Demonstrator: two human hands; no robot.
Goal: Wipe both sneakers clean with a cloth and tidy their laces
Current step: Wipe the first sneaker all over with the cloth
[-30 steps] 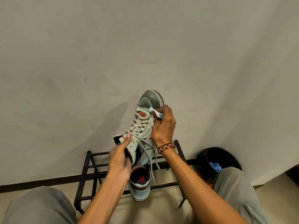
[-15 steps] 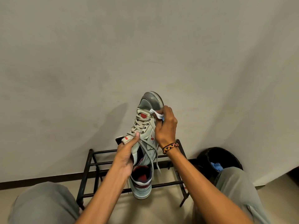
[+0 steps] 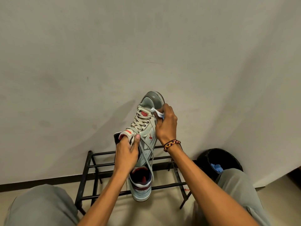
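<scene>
Sneaker (image 3: 146, 128) held, red tongue label (image 3: 128, 132) unreadable

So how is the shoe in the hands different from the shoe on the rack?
The held sneaker is up in the air, toe pointing up; the sneaker on the rack rests on the black shoe rack. The held sneaker shows its laced top, while the sneaker on the rack shows its dark opening. Both are pale grey with red.

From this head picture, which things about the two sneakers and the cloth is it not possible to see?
Head view only:
- Held sneaker: its sole faces away, and the right hand covers part of its side.
- Cloth: mostly bunched inside the right hand's grip, so its size is unclear.
- Second sneaker on the rack: its front lies behind the left hand and the held sneaker.
</scene>
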